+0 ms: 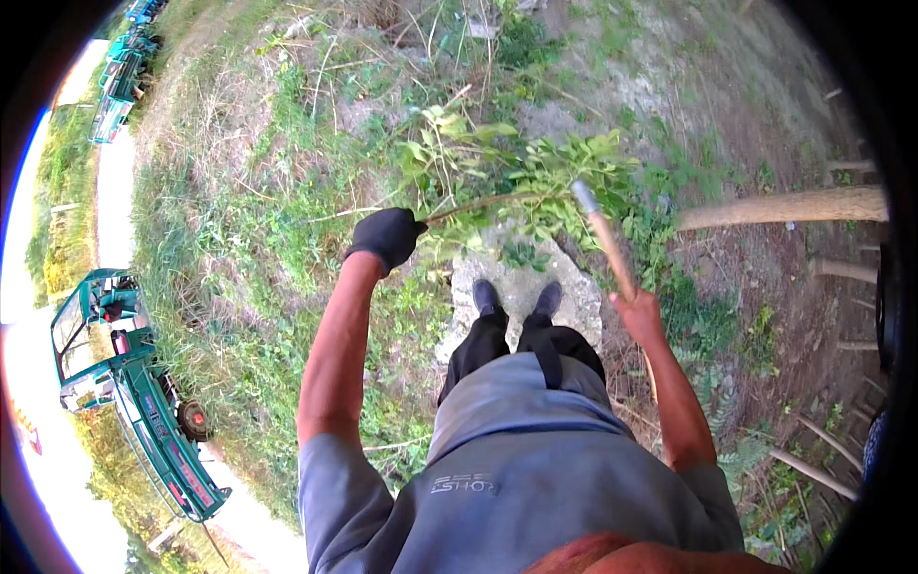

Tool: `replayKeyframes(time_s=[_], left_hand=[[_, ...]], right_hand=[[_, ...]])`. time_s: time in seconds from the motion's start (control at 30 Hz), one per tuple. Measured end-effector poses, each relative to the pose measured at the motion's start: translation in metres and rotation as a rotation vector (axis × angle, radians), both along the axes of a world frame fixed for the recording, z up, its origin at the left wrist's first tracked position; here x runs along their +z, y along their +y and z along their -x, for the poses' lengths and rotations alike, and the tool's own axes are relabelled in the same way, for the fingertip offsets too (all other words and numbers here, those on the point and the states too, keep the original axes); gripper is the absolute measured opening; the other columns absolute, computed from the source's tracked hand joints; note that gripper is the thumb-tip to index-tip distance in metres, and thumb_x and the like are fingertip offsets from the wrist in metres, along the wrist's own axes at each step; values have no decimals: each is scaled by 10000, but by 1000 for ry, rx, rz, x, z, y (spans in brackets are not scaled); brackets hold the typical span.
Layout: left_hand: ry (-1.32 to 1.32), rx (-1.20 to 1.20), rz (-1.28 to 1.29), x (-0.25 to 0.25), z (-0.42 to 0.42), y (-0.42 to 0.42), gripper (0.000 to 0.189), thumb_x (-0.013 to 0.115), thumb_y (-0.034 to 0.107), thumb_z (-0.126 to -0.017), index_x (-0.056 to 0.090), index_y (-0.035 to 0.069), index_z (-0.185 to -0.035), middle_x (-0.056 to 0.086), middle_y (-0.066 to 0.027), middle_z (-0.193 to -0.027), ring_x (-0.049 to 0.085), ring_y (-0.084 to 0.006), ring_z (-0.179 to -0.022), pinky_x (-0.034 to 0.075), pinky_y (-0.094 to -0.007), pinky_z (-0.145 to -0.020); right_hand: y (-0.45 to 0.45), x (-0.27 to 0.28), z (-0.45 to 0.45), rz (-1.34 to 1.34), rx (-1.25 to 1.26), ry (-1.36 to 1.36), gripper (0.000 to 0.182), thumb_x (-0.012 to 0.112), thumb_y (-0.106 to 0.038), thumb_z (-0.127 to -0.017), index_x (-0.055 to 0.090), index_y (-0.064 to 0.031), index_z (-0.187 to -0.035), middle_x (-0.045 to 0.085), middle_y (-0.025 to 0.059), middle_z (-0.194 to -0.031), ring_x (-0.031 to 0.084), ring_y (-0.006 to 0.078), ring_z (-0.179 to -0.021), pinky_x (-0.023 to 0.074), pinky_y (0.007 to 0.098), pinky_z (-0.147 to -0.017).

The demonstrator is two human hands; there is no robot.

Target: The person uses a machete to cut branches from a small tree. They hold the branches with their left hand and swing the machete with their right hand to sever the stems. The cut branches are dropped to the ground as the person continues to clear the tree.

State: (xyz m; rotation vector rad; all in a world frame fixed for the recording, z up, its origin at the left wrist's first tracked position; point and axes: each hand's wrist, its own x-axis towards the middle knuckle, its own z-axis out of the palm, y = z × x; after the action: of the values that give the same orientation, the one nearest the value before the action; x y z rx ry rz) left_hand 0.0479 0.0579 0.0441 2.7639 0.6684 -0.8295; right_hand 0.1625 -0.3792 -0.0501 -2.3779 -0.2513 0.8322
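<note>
My left hand [387,237], in a black glove, grips the cut-off-looking end of a thin leafy branch [488,204]. The branch reaches rightward, and its green leaves [581,161] spread in front of me. My bare right hand [640,314] is closed around the long wooden handle of a tool [611,247]. Its grey metal end [584,195] points up and left, close to the leaves; it is blurred, so the blade's shape cannot be made out. Part of the handle shows below the hand too. Both my feet [516,295] stand on a pale flat stone [574,301].
Tree trunks [782,208] rise at the right, with more slim trunks [814,470] lower down. Weeds and dry stems [237,215] cover the ground at left. A green three-wheeled cargo vehicle [143,402] stands on the pale road; other vehicles [118,82] are farther up it.
</note>
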Motion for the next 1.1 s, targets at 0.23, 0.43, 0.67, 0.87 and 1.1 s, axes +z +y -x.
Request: replayKeyframes(time_s=[0.23, 0.43, 0.67, 0.87, 1.1], left_hand=[[161, -24, 52, -12, 9, -16, 345, 584, 425, -895, 715, 109, -942, 698, -166, -949, 664, -375, -900, 523, -457, -759], [682, 308, 419, -122, 69, 4, 180, 474, 34, -795, 643, 25, -856, 643, -165, -731, 635, -241, -572, 497, -376, -484], [706, 308, 786, -217, 110, -28, 153, 571, 121, -844, 639, 1, -911, 674, -146, -726, 651, -249, -559, 559, -401, -510], [518, 898, 1112, -228, 110, -82, 401, 553, 411, -959, 642, 20, -953, 604, -99, -615, 557, -208, -481, 466, -350, -455], [252, 1170, 1502, -238, 119, -127, 196, 530, 206, -952, 599, 89, -812, 531, 25, -614, 453, -86, -444, 342, -235, -393]], right_hand=[[17, 9, 4, -7, 32, 39, 379, 727, -352, -807, 650, 19, -825, 613, 180, -647, 610, 324, -603, 457, 436, -592], [9, 10, 26, 55, 88, 124, 415, 726, -374, -800, 654, 34, -825, 637, 219, -698, 643, 374, -663, 480, 462, -624], [-22, -6, 38, 173, 87, 135, 437, 734, -373, -789, 648, 50, -858, 642, 249, -733, 647, 407, -713, 486, 479, -652], [-43, -13, 45, 161, -60, 167, 430, 731, -353, -789, 646, 60, -871, 643, 248, -747, 640, 408, -711, 483, 471, -656], [-44, -7, 36, 179, 56, 66, 418, 721, -339, -802, 642, 66, -867, 630, 220, -676, 635, 377, -646, 481, 462, -619]])
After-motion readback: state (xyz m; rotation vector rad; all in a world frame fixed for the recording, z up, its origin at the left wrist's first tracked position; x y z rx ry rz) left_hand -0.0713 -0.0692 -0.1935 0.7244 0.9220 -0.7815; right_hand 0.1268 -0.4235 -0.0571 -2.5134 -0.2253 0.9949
